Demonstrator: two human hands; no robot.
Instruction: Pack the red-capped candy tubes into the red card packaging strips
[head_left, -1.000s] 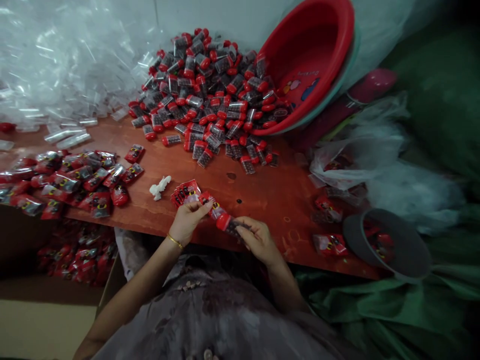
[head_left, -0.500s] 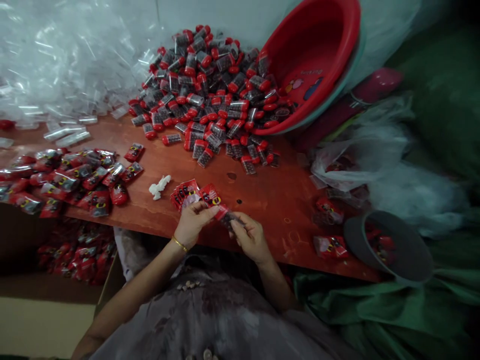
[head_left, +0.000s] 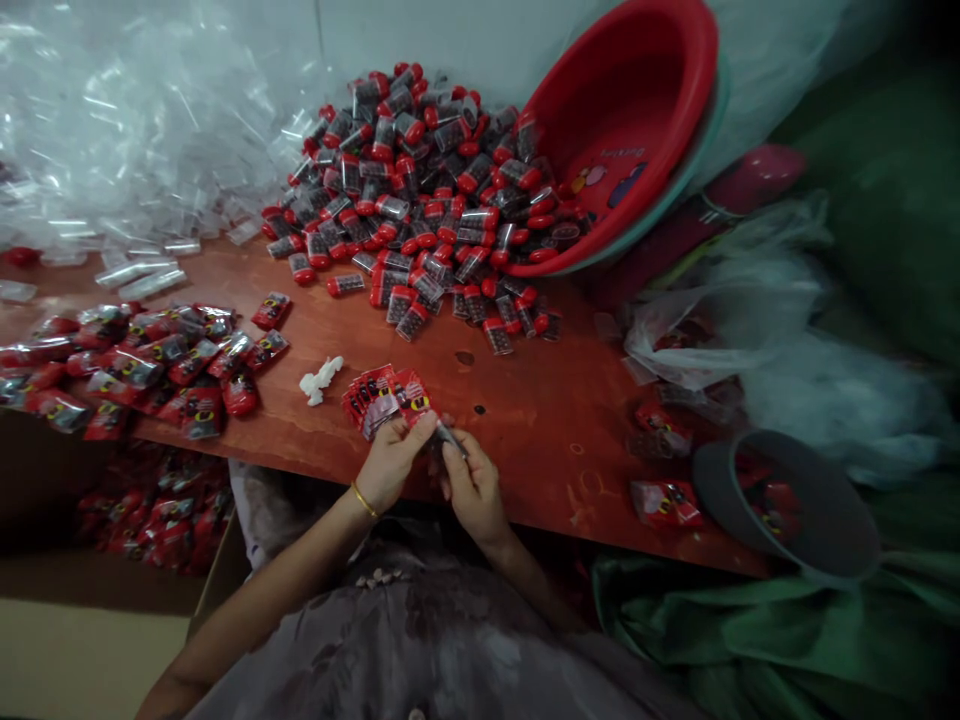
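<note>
My left hand (head_left: 391, 462), with a gold bangle at the wrist, is closed over the near end of a small clear container with dark contents (head_left: 451, 438). From the other side my right hand (head_left: 474, 492) pinches the same container between thumb and fingers, covering most of it. Just beyond my left fingers is a red printed packet (head_left: 412, 393); whether those fingers touch it I cannot tell. Beside it lies a fanned stack of red packets (head_left: 366, 394). A crumpled white scrap (head_left: 321, 381) rests to their left.
A large heap of red-capped containers (head_left: 420, 200) spills from a tilted red basin (head_left: 660, 130). Filled red packets (head_left: 150, 360) are piled left, with clear empty sleeves (head_left: 142, 130) behind. At right stand a grey bin (head_left: 720, 490) and plastic bags (head_left: 810, 370). A carton (head_left: 97, 585) sits below.
My right hand has moved left and closer to me, nearer my left hand. The container between them is turned, and its red end, visible earlier, is now hidden by my fingers.
</note>
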